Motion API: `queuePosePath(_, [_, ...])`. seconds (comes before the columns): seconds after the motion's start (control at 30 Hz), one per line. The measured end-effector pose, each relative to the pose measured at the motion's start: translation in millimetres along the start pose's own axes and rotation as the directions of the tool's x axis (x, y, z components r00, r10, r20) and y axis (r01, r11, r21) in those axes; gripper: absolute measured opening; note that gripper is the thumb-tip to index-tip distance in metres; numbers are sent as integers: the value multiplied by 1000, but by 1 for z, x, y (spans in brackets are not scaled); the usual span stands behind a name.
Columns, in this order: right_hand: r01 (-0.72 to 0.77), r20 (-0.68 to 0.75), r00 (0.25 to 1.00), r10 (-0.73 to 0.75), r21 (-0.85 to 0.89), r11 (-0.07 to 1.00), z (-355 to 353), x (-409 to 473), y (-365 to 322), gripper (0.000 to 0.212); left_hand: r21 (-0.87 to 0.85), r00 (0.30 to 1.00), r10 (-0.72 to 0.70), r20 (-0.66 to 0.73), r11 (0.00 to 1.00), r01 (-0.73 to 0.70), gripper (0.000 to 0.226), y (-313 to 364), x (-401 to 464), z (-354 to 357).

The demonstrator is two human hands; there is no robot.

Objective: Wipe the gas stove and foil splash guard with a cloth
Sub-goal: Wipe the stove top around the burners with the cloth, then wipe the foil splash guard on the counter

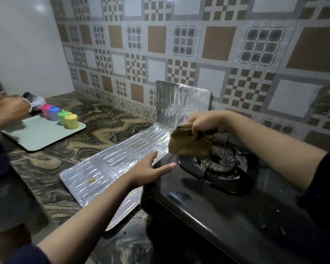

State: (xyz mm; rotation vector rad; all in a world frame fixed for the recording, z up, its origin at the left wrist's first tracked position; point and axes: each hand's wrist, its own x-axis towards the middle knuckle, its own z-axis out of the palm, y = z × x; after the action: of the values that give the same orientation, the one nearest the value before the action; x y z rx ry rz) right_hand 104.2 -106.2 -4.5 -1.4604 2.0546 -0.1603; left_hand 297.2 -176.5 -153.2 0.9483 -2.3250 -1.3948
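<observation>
Right hand, centre right of frame: fingers curled and clamped on upper edge of brown crumpled cloth. Cloth hangs below fingers, lower edge just above left rim of burner on black glass-topped gas stove. Whether cloth touches burner grate: cannot tell.

Left hand, centre of frame: fingers straight and slightly apart, palm down, holding nothing. Fingertips at left edge of stove top, where stove meets silver ribbed foil splash guard. Contact with surface not determinable.

Foil splash guard: long panel lying flat on brown marbled stone countertop, left of stove, running from lower centre toward centre of frame. Further panel standing upright against patterned brown-and-white tiled wall, directly behind stove and above right hand. Small orange food specks visible on flat panel.

Gas stove: occupies lower right of frame; single round burner with dark grate under and right of cloth.

Upper left of frame: pale green rectangular tray on countertop, carrying four small lidded plastic cups in pink, blue, green and yellow, set close in a row. Second person's hand at left edge of frame, above tray, blurred; finger state cannot be told.
</observation>
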Motion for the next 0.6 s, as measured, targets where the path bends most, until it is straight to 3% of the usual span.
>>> queuePosePath(0.07, [43,52,998,-45,35,998,7,22,-18,11,37,999,-7,36,999,6,116,-17,-9,-15])
queuePosePath(0.17, [93,122,987,-108,118,989,15,65,-54,9,243,999,-47,0,969,46,100,-56,-22,-48])
queuePosePath(0.27, [130,163,975,-149,119,984,32,111,-97,3,483,994,-113,9,871,94,127,-95,-35,-90])
queuePosePath(0.33, [172,206,962,-177,44,984,52,146,-131,4,612,987,-160,-29,778,144,153,-132,-37,-121])
queuePosePath(0.43, [280,222,947,-231,-226,933,85,183,-169,5,681,958,-270,-91,685,258,164,-177,-36,-154])
queuePosePath(0.5, [349,212,936,-282,-440,827,111,206,-194,16,658,932,-354,-84,683,319,168,-195,-40,-173])
queuePosePath(0.6, [424,208,904,-373,-553,717,149,235,-220,43,639,912,-404,-65,685,349,171,-218,-38,-191])
